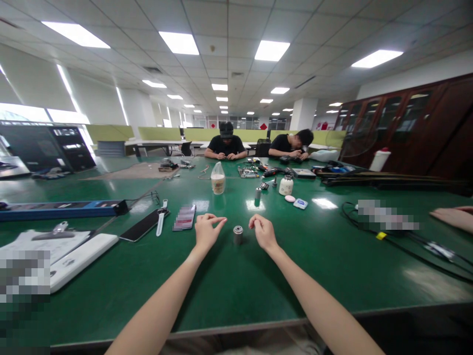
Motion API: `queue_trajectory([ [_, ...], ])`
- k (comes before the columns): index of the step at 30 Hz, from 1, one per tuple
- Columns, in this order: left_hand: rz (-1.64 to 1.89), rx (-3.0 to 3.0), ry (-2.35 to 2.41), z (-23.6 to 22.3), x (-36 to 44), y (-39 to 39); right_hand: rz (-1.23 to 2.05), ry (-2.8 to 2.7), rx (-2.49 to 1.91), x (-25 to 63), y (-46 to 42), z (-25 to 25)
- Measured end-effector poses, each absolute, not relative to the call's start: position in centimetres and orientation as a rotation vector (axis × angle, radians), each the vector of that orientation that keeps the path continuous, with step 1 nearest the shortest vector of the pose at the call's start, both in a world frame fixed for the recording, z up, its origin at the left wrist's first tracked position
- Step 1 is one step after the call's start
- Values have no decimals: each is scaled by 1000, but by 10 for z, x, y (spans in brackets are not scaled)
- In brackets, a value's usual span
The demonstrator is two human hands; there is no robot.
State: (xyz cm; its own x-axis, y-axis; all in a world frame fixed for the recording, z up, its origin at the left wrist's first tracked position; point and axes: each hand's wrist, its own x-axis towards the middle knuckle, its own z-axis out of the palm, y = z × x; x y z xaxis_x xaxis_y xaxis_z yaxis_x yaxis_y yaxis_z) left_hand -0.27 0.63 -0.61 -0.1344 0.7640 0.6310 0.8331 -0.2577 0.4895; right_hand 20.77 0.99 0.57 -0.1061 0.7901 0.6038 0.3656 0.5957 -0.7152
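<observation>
A short metal cylinder (238,236) with a ringed top stands upright on the green table, between my two hands and touching neither. To its left is my left hand (207,231), thumb and forefinger tips brought together in a pinch; anything between them is too small to make out. On the other side, my right hand (263,232) has its fingers curled in, and what they may hold is hidden. Farther off, a second metal cylinder (257,193) stands beside small dark metal parts (264,186).
Left are a phone (185,218), a white-strapped watch (161,219), a black tablet (140,226) and a clipboard (61,234). A bagged cup (218,181), a white jar (286,186) and a circuit board (248,171) stand ahead. Cables (402,241) lie right, near another person's hand (453,217). Two people sit opposite.
</observation>
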Motion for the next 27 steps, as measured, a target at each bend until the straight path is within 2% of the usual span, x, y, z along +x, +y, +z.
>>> queue_trajectory([
  [3, -1106, -2041, -2051, -16, -17, 11, 492, -1702, -990, 208, 9, 5],
  [7, -1028, -2045, -2151, -22, -21, 12, 496, -1705, -1010, 208, 9, 4],
  [11, -1097, -2080, -2051, -18, -15, 10, 470, -1713, -1034, 208, 8, 5],
  [18, -1383, -2236, -1603, 0, 21, -10, 362, -1761, -1083, 207, 9, 5],
  [27, -1488, -2241, -1574, 5, 31, -19, 364, -1843, -1068, 205, 7, 4],
])
